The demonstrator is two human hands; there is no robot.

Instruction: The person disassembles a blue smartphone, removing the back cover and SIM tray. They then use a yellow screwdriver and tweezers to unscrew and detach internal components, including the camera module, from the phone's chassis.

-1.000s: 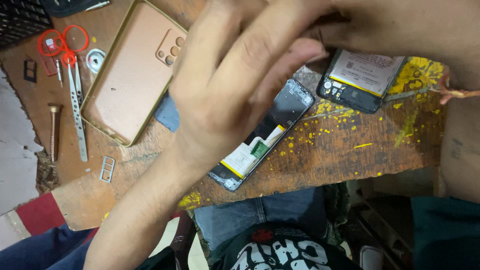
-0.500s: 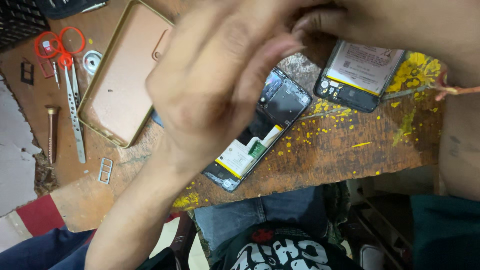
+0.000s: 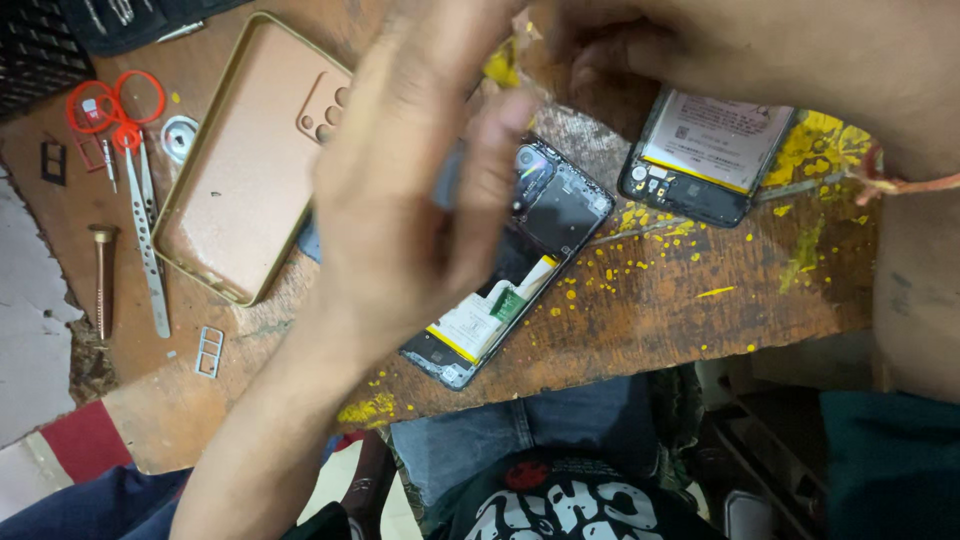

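Both hands (image 3: pixel 520 120) meet above an opened phone (image 3: pixel 520 280) on a paint-spattered wooden table (image 3: pixel 700 320).

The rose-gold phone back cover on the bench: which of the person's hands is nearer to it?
Left. The left hand hovers right beside the rose-gold back cover, overlapping its right edge. The right hand is farther right, above the second opened phone.

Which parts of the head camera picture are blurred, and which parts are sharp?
Head view: the left hand is blurred by motion and closeness; the right hand is soft too; the opened phone, the tweezers and the paint-flecked wooden table look sharp under even light.
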